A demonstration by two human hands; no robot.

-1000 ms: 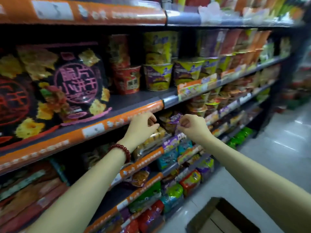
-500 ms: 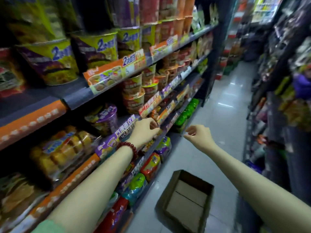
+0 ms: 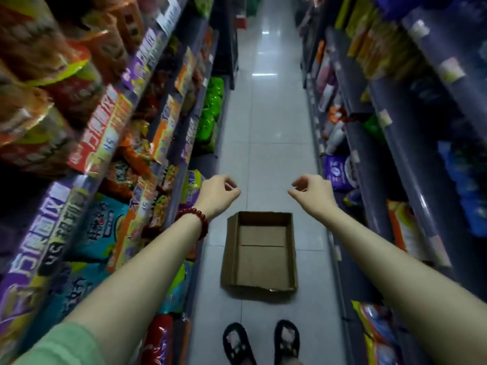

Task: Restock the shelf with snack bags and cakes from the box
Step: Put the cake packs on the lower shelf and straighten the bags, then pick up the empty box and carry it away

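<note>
At the bottom centre, two dark slippers (image 3: 261, 341) stand on the tiled floor (image 3: 266, 143), just before the cardboard box (image 3: 259, 252) in mid-frame. Above it hover the left hand (image 3: 217, 193) and right hand (image 3: 312, 192), fingers loosely curled, holding nothing. The snack shelf (image 3: 110, 143) fills the left side.

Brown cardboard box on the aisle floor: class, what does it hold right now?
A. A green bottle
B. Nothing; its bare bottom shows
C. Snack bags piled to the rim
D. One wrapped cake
B: the brown cardboard box shows only its bare bottom panels, and the left hand and right hand above it hold nothing.
</note>
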